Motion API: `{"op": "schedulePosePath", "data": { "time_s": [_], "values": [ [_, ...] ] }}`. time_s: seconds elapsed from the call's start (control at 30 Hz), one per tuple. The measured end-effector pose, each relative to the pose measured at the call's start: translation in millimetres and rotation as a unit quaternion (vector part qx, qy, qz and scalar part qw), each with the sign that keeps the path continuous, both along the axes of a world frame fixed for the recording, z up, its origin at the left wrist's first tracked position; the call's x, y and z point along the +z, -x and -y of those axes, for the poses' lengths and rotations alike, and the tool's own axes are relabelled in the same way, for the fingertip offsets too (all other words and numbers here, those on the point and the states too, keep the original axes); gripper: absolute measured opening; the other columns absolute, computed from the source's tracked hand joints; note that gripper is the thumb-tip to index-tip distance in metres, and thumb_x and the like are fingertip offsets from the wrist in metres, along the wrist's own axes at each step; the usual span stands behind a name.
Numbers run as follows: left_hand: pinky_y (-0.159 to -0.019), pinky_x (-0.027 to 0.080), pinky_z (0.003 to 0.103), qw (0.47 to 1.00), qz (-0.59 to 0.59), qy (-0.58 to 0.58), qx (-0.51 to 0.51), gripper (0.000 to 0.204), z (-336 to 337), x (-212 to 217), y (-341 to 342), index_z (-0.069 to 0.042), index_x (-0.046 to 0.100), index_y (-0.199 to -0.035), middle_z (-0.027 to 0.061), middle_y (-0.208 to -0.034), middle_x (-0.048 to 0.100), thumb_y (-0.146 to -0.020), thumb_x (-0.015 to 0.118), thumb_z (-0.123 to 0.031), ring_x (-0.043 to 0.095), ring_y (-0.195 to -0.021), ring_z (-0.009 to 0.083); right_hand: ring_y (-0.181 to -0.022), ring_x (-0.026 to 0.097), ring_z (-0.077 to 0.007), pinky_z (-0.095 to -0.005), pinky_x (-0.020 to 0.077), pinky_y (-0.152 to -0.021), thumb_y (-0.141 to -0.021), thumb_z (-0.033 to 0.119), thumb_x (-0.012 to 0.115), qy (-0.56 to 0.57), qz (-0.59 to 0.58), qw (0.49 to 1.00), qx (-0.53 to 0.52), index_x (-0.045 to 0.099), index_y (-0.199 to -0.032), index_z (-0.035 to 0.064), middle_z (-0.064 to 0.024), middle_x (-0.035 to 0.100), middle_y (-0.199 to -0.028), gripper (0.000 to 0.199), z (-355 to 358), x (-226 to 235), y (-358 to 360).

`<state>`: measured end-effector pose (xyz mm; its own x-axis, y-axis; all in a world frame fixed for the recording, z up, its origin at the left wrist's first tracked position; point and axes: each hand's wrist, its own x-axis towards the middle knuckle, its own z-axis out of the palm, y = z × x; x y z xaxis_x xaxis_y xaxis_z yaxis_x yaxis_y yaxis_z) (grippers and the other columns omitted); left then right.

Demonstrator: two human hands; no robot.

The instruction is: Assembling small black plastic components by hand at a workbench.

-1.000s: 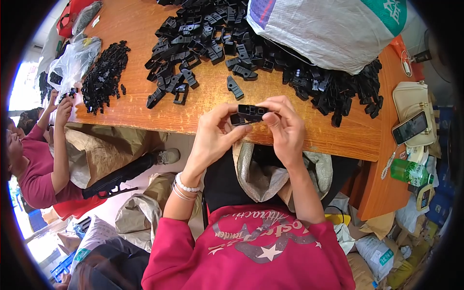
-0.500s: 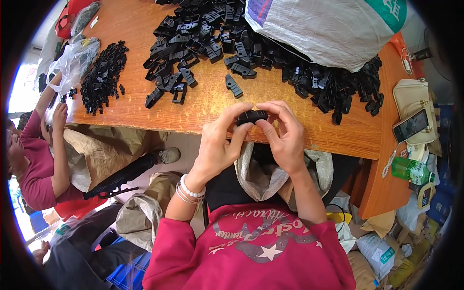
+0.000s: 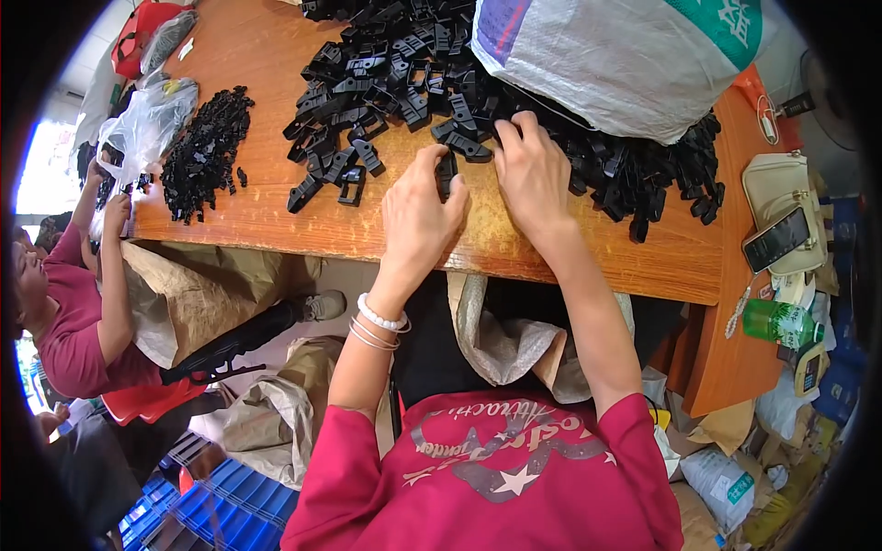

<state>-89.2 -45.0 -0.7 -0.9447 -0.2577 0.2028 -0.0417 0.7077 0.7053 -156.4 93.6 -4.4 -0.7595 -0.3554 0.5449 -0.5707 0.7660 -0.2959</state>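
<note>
Moved left hand (image 3: 423, 216), right hand (image 3: 537, 179) apart. Likely picking: curling left fingers round black part (image 3: 446, 174) between heap (image 3: 415, 108) and desk's (image 3: 331, 225) front edge, pinch unclear; bending right fingers by heap, grip hidden. Needs firm pinch.

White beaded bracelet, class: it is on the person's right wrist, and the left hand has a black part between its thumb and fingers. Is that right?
Not quite. The head view shows the white beaded bracelet on the left wrist; the left hand does have a black part between its thumb and fingers.
</note>
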Motion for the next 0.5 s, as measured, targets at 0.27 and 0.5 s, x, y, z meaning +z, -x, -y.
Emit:
{"op": "schedulePosePath", "data": {
  "time_s": [0.27, 0.5],
  "values": [
    [-0.043, 0.041, 0.02, 0.914, 0.117, -0.387, -0.042, 0.023, 20.3, 6.0, -30.9, -0.002, 0.062, -0.115, 0.0033, -0.069, 0.062, -0.093, 0.054, -0.006, 0.053, -0.049, 0.0059, -0.08, 0.062, -0.0324, -0.0397, 0.0512, -0.069, -0.078, -0.003, 0.061, 0.06, 0.119, 0.991, 0.034, 0.062, -0.101, -0.0012, -0.0152, 0.059, -0.091, 0.023, -23.5, 11.1, -50.3],
    [-0.046, 0.047, 0.018, 0.797, 0.133, -0.583, -0.084, 0.027, 25.9, 3.3, -37.2, 0.0, 0.061, -0.119, 0.0095, -0.084, 0.066, -0.097, 0.053, -0.013, 0.06, -0.052, 0.0092, -0.088, 0.059, -0.0302, -0.0399, 0.0488, -0.074, -0.077, -0.008, 0.057, -0.008, 0.045, 0.999, 0.028, 0.063, -0.109, 0.0001, -0.0142, 0.057, -0.098, 0.033, -27.2, 3.4, -39.6]
  ]
}}
